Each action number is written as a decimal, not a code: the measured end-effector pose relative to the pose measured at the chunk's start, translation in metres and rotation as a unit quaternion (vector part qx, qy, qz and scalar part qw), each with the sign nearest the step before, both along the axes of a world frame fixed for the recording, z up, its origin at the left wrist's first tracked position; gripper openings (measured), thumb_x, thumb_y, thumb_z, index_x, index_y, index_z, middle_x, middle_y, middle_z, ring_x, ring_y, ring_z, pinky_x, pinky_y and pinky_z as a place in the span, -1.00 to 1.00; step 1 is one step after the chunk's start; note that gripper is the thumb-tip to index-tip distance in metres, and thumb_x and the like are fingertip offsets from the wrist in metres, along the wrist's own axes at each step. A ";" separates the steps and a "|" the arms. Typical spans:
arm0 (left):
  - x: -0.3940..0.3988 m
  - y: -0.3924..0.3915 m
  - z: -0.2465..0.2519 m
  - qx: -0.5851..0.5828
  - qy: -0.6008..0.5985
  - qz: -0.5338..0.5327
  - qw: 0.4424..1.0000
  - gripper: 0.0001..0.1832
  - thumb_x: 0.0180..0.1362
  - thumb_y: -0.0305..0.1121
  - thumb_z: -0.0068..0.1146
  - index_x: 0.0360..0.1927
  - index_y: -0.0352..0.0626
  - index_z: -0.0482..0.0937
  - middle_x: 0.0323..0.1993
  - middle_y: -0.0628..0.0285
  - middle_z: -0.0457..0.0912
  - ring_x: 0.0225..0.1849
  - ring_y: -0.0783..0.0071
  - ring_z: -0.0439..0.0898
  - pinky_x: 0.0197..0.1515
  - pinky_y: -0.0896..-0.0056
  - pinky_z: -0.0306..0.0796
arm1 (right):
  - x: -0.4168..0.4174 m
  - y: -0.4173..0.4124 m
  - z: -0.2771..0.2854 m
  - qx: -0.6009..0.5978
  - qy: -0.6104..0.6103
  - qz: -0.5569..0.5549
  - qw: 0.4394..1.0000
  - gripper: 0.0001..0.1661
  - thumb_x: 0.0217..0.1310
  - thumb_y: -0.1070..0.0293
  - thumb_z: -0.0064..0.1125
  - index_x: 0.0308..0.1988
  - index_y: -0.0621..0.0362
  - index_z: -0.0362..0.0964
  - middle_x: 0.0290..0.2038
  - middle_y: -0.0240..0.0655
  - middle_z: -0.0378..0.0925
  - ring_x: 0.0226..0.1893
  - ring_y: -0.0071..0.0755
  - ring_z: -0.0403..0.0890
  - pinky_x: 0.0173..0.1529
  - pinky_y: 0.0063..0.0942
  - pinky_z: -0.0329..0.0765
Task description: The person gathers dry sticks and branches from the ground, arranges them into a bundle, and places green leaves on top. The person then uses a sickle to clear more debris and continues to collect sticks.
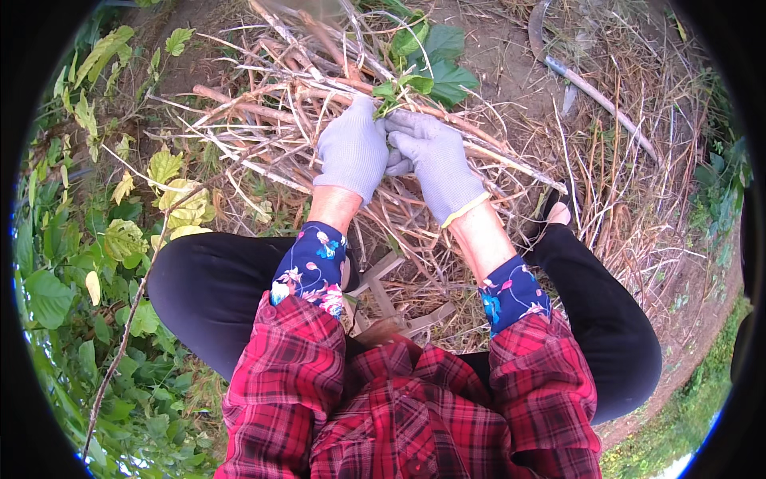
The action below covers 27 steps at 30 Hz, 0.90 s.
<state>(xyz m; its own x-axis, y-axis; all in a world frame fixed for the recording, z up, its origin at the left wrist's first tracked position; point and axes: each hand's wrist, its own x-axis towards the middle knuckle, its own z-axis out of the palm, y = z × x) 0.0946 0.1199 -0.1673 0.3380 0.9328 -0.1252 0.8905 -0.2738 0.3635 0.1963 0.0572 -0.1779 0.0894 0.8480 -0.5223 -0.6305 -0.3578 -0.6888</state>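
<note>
Both hands wear light grey knit gloves and meet over a pile of dry cut branches [257,111] on the ground. My left hand [353,149] is closed around the base of a green leafy stem [386,108], its thumb side towards the pile's middle. Touching it from the right, my right hand [428,155] has its fingers curled at the same spot; what lies between those fingers is hidden. Broad green leaves [449,75] spread just beyond the hands, over the sticks.
A sickle [604,102] with a curved blade and long handle lies on dry grass at the upper right. Leafy plants [54,293] and a long thin stem [128,323] stand at the left. A small wooden frame [383,293] is between my knees. My foot [559,212] is beside the pile.
</note>
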 end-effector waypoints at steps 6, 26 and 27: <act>0.002 0.000 0.020 -0.040 0.051 -0.059 0.996 -0.69 -0.10 -0.33 0.18 -0.29 -0.25 0.42 -0.47 -0.07 0.57 -0.34 -0.03 0.58 -0.29 0.08 0.43 | 0.003 0.004 -0.016 0.046 0.115 0.050 0.991 -0.62 0.20 0.39 -0.01 0.00 0.33 0.33 -0.26 -0.34 0.53 -0.43 -0.61 0.52 -0.31 -0.61 0.48; -0.010 0.011 0.019 -0.218 -0.341 0.184 0.896 -0.73 0.07 -0.35 0.09 -0.21 -0.33 0.59 -0.34 0.22 0.63 -0.36 0.63 0.54 -0.26 0.65 0.40 | -0.002 0.015 -0.011 -0.006 0.289 -0.139 0.947 -0.87 0.22 0.37 -0.01 -0.27 0.18 0.40 -0.33 -0.34 0.48 -0.38 -0.47 0.50 -0.35 -0.60 0.46; -0.010 0.010 0.019 -0.221 -0.378 0.203 0.876 -0.73 0.08 -0.31 0.10 -0.26 -0.33 0.60 -0.37 0.22 0.63 -0.38 0.62 0.54 -0.29 0.64 0.40 | -0.001 0.014 -0.012 -0.008 0.286 -0.133 0.949 -0.85 0.23 0.38 -0.03 -0.24 0.21 0.39 -0.30 -0.33 0.47 -0.36 -0.46 0.49 -0.32 -0.60 0.46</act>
<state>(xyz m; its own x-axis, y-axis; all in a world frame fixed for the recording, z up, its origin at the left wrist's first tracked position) 0.0847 0.1302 -0.1478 0.1327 0.9121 -0.3879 0.3414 0.3253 0.8818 0.1950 0.0713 -0.1896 -0.0023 0.8269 -0.5624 -0.9688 -0.1411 -0.2035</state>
